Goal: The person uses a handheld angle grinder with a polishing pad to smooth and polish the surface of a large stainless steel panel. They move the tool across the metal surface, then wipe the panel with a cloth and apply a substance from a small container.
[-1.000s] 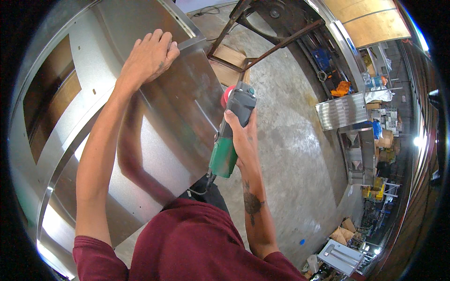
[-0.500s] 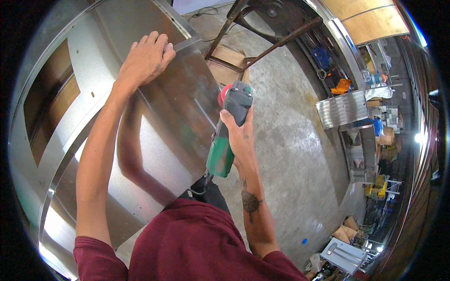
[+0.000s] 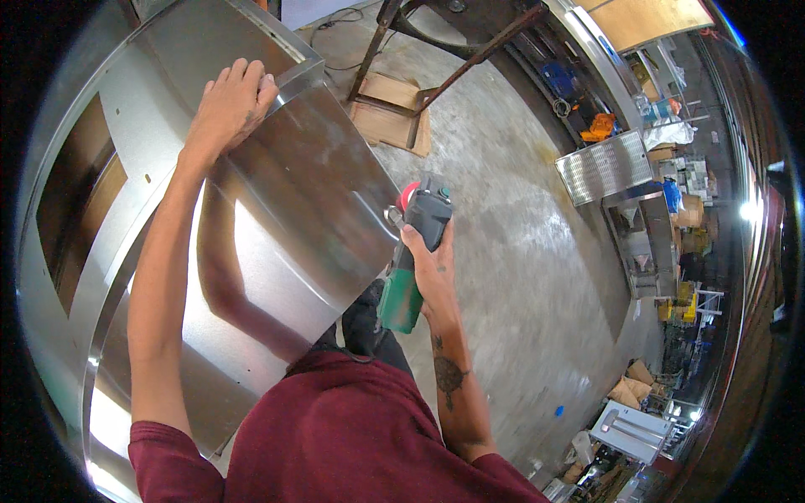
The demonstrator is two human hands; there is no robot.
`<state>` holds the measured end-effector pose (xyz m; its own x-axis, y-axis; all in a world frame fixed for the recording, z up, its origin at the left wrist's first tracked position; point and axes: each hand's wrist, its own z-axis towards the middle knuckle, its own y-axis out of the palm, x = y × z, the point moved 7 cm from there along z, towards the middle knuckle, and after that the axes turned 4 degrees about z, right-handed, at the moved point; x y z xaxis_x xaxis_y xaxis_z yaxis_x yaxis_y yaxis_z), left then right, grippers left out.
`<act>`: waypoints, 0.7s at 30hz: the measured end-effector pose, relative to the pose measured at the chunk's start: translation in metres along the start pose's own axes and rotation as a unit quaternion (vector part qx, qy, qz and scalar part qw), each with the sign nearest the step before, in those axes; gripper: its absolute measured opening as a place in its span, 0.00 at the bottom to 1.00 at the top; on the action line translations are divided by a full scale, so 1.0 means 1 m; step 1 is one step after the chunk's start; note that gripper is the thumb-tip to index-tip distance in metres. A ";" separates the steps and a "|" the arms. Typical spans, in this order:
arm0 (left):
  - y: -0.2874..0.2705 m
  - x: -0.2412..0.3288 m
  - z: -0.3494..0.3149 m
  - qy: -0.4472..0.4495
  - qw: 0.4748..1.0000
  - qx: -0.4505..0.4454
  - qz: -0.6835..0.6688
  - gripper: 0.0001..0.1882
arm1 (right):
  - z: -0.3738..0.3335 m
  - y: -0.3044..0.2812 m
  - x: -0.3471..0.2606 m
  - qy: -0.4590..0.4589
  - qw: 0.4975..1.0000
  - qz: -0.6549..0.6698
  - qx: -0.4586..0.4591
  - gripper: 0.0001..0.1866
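My right hand (image 3: 430,260) is wrapped around a green-and-black angle grinder (image 3: 408,289). Its red disc (image 3: 409,195) sits close to the right edge of a large steel cabinet (image 3: 310,201); whether it touches the metal cannot be made out. My left hand (image 3: 228,113) is bent over the cabinet's far rim, fingers curled across the edge and their tips partly hidden. Smooth, shiny sheet metal lies between my two hands, with my left arm reflected in it. Rectangular cut-outs open the panel left of my arm.
Beyond the cabinet stands a rusty metal frame (image 3: 482,59) with a piece of cardboard (image 3: 390,113) beneath it. A perforated metal sheet (image 3: 604,168) leans at the right. Boxes and steel parts line the right side. Concrete floor (image 3: 520,277) stretches between.
The grinder and my right hand have moved slightly nearer to my body along the cabinet's right edge. My left hand keeps its place on the rim while the view has shifted.
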<state>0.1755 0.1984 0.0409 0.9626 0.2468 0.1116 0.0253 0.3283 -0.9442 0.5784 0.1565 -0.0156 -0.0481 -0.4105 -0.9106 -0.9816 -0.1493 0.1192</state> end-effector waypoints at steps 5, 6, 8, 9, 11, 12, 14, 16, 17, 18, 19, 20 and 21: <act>0.034 -0.017 0.019 0.011 1.000 0.020 0.003 0.17 | 0.025 -0.028 0.041 -0.015 0.998 -0.007 0.059 0.47; 0.041 -0.021 0.021 0.014 1.000 0.017 0.003 0.17 | 0.027 -0.031 0.047 -0.008 0.997 -0.002 0.073 0.46; 0.052 -0.025 0.027 0.014 1.000 0.018 0.000 0.17 | 0.035 -0.042 0.063 -0.002 0.996 -0.002 0.085 0.45; 0.057 -0.027 0.029 0.013 1.000 0.020 -0.003 0.17 | 0.038 -0.049 0.071 0.001 0.996 -0.002 0.092 0.45; 0.063 -0.030 0.032 0.008 1.000 0.018 -0.005 0.17 | 0.040 -0.053 0.076 0.013 0.994 -0.002 0.112 0.43; 0.066 -0.030 0.034 0.006 1.000 0.015 -0.006 0.17 | 0.041 -0.055 0.079 0.019 0.992 -0.002 0.122 0.43; 0.071 -0.029 0.037 0.013 1.000 0.018 -0.012 0.17 | 0.045 -0.067 0.089 0.024 0.990 -0.012 0.136 0.42; 0.073 -0.029 0.036 0.025 0.999 0.031 -0.016 0.17 | 0.045 -0.068 0.091 0.031 0.991 -0.016 0.129 0.41; 0.076 -0.034 0.035 0.022 0.999 0.028 -0.012 0.17 | 0.043 -0.058 0.077 0.033 0.993 -0.015 0.116 0.41; 0.078 -0.040 0.033 0.019 0.999 0.026 -0.008 0.18 | 0.041 -0.051 0.071 0.035 0.994 -0.014 0.102 0.41; 0.075 -0.040 0.034 0.018 0.999 0.026 -0.007 0.18 | 0.040 -0.050 0.068 0.029 0.994 -0.012 0.101 0.41; 0.073 -0.038 0.033 0.018 1.000 0.023 -0.010 0.18 | 0.039 -0.049 0.066 0.022 0.995 -0.010 0.100 0.40; 0.072 -0.035 0.032 0.018 1.000 0.020 -0.012 0.18 | 0.037 -0.048 0.063 0.015 0.995 -0.009 0.098 0.40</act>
<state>0.1345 0.2426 -0.0210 0.9709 0.2059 0.1225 0.0387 0.3700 -0.9282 0.6158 0.1712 -0.0938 -0.0282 -0.4367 -0.8992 -0.9996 0.0209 0.0212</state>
